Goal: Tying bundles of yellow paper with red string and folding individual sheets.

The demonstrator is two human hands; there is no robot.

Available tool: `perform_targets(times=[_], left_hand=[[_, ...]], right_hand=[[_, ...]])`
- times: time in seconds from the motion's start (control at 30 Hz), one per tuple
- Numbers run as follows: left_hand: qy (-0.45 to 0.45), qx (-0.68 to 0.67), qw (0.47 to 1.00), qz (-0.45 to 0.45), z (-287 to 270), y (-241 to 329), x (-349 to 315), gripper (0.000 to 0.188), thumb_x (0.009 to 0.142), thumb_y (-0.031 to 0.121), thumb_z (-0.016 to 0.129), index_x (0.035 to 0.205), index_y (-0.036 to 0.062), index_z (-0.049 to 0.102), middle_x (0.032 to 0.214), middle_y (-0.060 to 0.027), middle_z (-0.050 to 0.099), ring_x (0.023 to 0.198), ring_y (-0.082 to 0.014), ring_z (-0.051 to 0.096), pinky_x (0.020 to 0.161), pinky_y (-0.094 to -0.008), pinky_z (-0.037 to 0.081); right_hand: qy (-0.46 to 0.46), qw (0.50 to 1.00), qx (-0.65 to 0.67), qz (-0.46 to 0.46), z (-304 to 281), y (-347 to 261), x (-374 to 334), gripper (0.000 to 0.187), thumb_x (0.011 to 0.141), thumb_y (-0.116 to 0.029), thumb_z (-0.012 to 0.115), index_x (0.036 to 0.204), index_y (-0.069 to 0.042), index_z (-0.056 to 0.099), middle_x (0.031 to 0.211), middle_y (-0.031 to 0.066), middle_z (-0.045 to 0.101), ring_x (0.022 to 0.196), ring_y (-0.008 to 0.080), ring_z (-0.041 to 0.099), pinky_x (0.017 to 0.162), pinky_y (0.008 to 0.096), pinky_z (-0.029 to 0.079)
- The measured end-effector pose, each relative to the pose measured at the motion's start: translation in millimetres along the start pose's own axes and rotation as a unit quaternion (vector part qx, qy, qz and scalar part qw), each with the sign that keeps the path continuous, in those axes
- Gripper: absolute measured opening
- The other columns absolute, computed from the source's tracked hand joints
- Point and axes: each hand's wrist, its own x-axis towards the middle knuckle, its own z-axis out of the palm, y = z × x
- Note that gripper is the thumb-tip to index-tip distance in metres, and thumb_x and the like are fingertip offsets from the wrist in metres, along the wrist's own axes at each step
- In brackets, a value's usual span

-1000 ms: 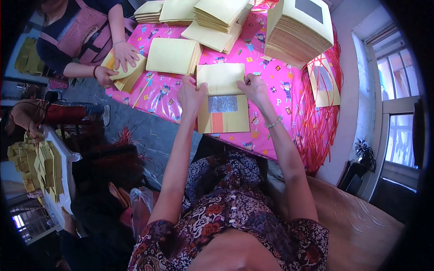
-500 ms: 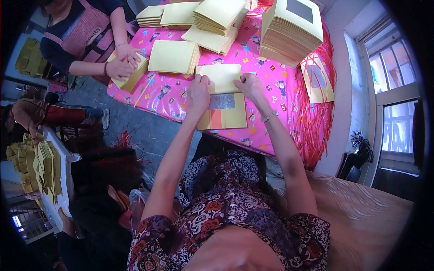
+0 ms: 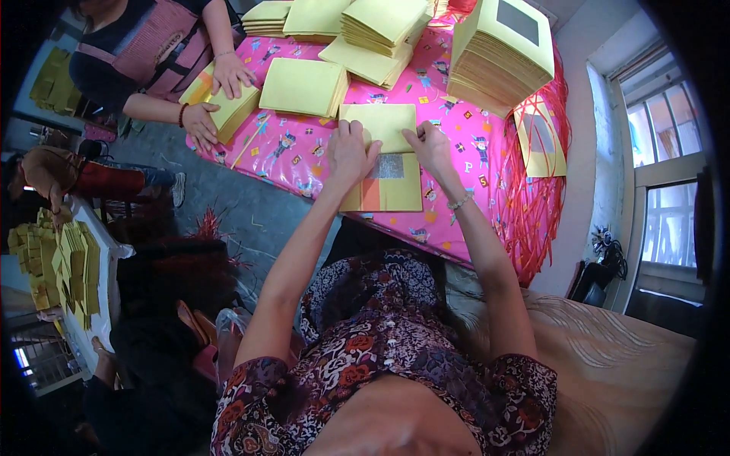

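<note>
A yellow paper sheet (image 3: pixel 384 125) lies near the front edge of the pink table. Its lower part shows a silver rectangle (image 3: pixel 391 166) and an orange stripe on the left. My left hand (image 3: pixel 352 154) has bent fingers gripping the sheet's left edge, with the thumb lying across it. At the right edge, my right hand (image 3: pixel 432 150) is closed in a pinch on the same paper. A single sheet or a stack of a few layers: I cannot tell.
Stacks of yellow paper (image 3: pixel 304 87) stand behind, with a tall stack (image 3: pixel 498 64) at the right. Red paper strips (image 3: pixel 532 220) hang over the table's right side. A co-worker's hands (image 3: pixel 217 99) rest on a yellow stack at the left. Another worktable (image 3: pixel 114 281) stands far left.
My left hand has slid right over the sheet, its thumb now reaching inward. The right hand stays at the right edge. The co-worker's hands have parted onto their stack.
</note>
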Motion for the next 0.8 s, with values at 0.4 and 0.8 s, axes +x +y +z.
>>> perform_targets(times=[0.4,0.8], left_hand=[[0.024,-0.015,1.000,-0.012,4,0,-3,0.042,0.075,0.030,0.072,0.097,0.0018,0.050,0.097,-0.0172,0.048,0.090,-0.0346,0.052,0.076,-0.0450,0.043],[0.059,-0.024,0.998,0.005,11,-5,-9,0.044,0.078,0.031,0.072,0.104,0.0037,0.050,0.099,-0.0161,0.048,0.090,-0.0345,0.051,0.076,-0.0437,0.041]], right_hand=[[0.086,0.861,-0.198,-0.460,2,3,-39,0.028,0.089,-0.022,0.059,0.113,-0.007,0.059,0.113,0.0071,0.058,0.114,0.0268,0.051,0.102,0.0455,0.037],[-0.141,0.910,-0.096,-0.379,-15,18,-41,0.049,0.097,-0.026,0.043,0.143,-0.010,0.036,0.151,0.0101,0.030,0.143,0.0281,0.020,0.116,0.0479,0.013]])
